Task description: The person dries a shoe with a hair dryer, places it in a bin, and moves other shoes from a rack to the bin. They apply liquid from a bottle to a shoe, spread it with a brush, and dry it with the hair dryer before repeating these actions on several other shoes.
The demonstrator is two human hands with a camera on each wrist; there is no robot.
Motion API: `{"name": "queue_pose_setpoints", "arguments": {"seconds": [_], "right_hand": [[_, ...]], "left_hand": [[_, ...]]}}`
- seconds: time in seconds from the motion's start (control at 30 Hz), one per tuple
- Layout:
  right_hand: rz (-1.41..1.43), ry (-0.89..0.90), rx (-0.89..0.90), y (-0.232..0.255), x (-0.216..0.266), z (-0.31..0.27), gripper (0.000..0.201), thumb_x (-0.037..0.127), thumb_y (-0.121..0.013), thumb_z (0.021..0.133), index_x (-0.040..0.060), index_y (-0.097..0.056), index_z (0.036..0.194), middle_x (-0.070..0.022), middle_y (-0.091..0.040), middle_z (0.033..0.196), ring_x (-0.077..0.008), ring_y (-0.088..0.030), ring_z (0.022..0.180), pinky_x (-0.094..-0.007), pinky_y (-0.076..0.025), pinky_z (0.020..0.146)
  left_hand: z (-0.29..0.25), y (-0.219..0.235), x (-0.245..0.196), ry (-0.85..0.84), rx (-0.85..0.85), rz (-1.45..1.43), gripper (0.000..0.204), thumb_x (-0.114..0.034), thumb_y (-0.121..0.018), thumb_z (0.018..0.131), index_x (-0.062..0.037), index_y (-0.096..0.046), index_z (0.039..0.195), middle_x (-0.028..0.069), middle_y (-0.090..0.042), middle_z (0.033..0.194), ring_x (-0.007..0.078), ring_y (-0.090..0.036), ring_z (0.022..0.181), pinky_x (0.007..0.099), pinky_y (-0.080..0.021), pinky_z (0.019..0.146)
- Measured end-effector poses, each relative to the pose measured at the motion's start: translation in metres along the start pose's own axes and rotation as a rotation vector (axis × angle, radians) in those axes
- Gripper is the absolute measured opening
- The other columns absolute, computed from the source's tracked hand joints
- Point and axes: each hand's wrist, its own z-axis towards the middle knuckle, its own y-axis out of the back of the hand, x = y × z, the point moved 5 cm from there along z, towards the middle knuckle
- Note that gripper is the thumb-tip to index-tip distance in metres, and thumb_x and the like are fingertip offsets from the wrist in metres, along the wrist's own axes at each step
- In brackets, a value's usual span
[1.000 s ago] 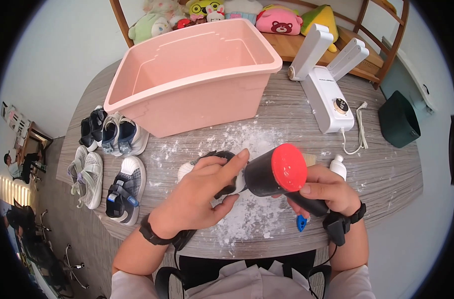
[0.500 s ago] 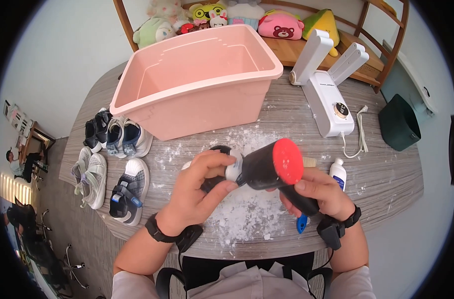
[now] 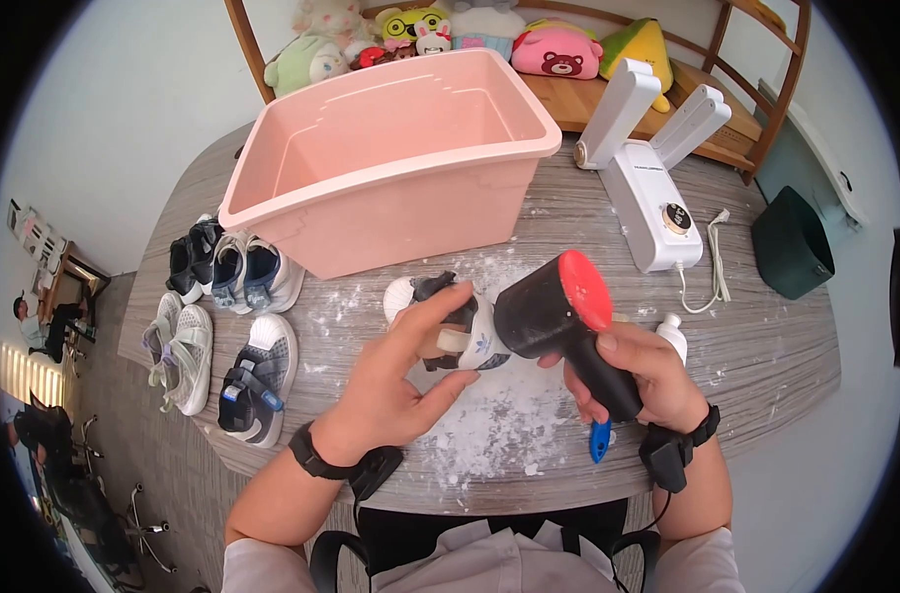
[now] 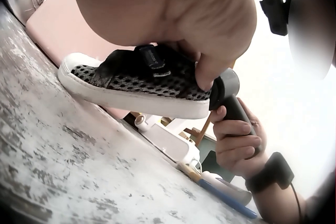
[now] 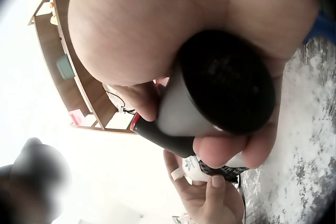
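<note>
My left hand (image 3: 395, 371) grips a small sneaker (image 3: 480, 341) around its heel, thumb on one side and fingers on the other. It has a white toe cap, dark mesh sides, a strap, a white sole and a blue logo on the heel. In the left wrist view the sneaker (image 4: 131, 95) lies sideways above the powdery table. My right hand (image 3: 652, 376) holds a black hair dryer (image 3: 539, 311) with a red round end by its handle. The dryer's front end is right at the sneaker's heel. From the right wrist, the handle's round base fills the view's middle.
White powder (image 3: 489, 425) covers the table's middle. Several small shoes (image 3: 257, 385) stand at left, below a large pink tub (image 3: 400, 217). A white two-armed appliance (image 3: 647, 198) stands back right. By my right hand are a white bottle (image 3: 673, 334) and a blue handle (image 3: 599, 442).
My left hand has turned the sneaker, so its heel and logo now show. The hair dryer has tilted, its red end moving up and slightly right. The head view has shifted slightly.
</note>
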Motion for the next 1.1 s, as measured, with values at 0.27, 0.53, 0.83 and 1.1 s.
{"name": "queue_pose_setpoints", "arguments": {"seconds": [0.27,0.53,0.83,1.1], "right_hand": [[0.029,-0.063,0.076,-0.002,-0.009,0.002,0.055,0.041,-0.051,0.108,-0.0089,-0.061,0.128,-0.0067,-0.064,0.080,-0.0131,-0.059,0.061,-0.0252,-0.049,0.059],[-0.106,-0.056,-0.012,0.004,-0.001,0.000,0.058,0.038,-0.052,0.106,-0.0163,-0.059,0.125,-0.0113,-0.065,0.079,-0.0158,-0.061,0.058,-0.0273,-0.050,0.056],[-0.141,-0.166,0.056,0.004,-0.008,-0.001,0.042,0.034,-0.055,0.109,-0.0016,-0.068,0.126,-0.0045,-0.062,0.079,-0.0114,-0.059,0.063,-0.0245,-0.047,0.059],[-0.138,-0.149,0.019,0.005,-0.014,0.002,0.040,0.034,-0.057,0.109,-0.0013,-0.067,0.123,-0.0038,-0.063,0.080,-0.0108,-0.059,0.064,-0.0246,-0.047,0.058]], "left_hand": [[0.000,-0.001,0.002,0.039,0.128,0.057,0.052,0.001,-0.086,0.080,-0.0029,-0.058,0.124,0.0102,-0.065,0.124,0.0169,-0.063,0.112,0.0356,-0.044,0.107],[0.009,-0.008,-0.017,-0.197,0.103,0.355,0.037,-0.003,-0.089,0.072,-0.0112,-0.068,0.101,0.0049,-0.065,0.094,0.0254,-0.062,0.094,0.0391,-0.042,0.093],[0.006,-0.007,-0.016,-0.001,0.202,0.323,0.023,-0.006,-0.086,0.074,-0.0109,-0.065,0.081,0.0024,-0.063,0.073,0.0208,-0.061,0.066,0.0321,-0.047,0.066],[0.007,-0.009,-0.010,0.025,0.228,0.341,0.021,-0.006,-0.084,0.079,-0.0082,-0.063,0.079,0.0047,-0.064,0.070,0.0210,-0.063,0.059,0.0318,-0.049,0.055]]}}
